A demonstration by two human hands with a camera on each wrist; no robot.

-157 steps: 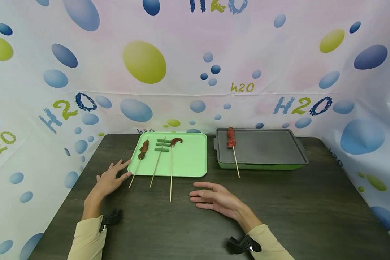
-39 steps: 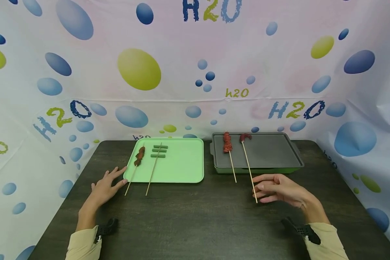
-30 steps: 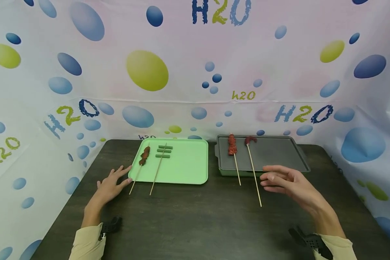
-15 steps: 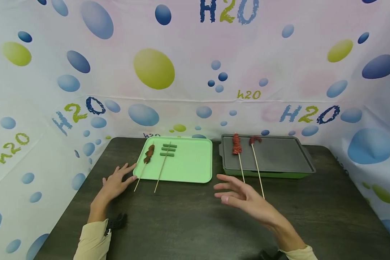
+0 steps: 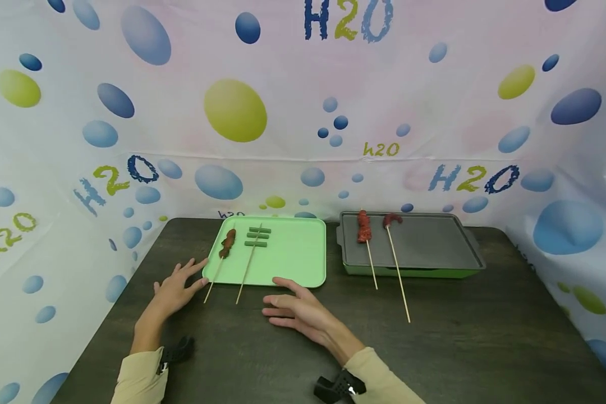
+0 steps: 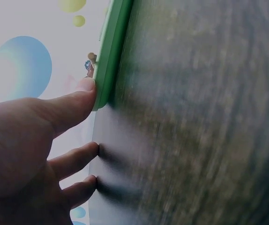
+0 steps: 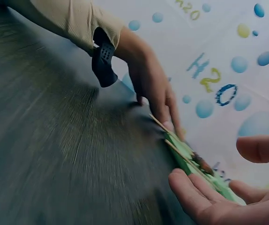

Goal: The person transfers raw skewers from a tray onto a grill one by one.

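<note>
My left hand (image 5: pixel 173 293) rests at the left edge of a light green tray (image 5: pixel 298 255), fingers spread; its thumb (image 6: pixel 76 103) touches the rim in the left wrist view. On the tray lie a skewer of brown meat pieces (image 5: pixel 228 243) and a skewer of several green bean-like sticks (image 5: pixel 257 235), their bare ends jutting over the front edge. Over the table before the tray hovers my right hand (image 5: pixel 305 315), empty, fingers loosely extended to the left, short of the green skewer's end. The right wrist view shows its fingers (image 7: pixel 190 194) overlapping the tray.
Right of the tray stands a grey griddle plate (image 5: pixel 434 241) on a green base. A skewer of red meat chunks (image 5: pixel 364 227) and one with a curled, dark red tentacle-like piece (image 5: pixel 393 219) lie on its left half, sticks overhanging the front. A patterned sheet hangs behind the dark table.
The curled-piece skewer went from the tray to the griddle plate, where my right hand let it go. That hand then swung left to the tray's front. My left hand stayed at the tray.
</note>
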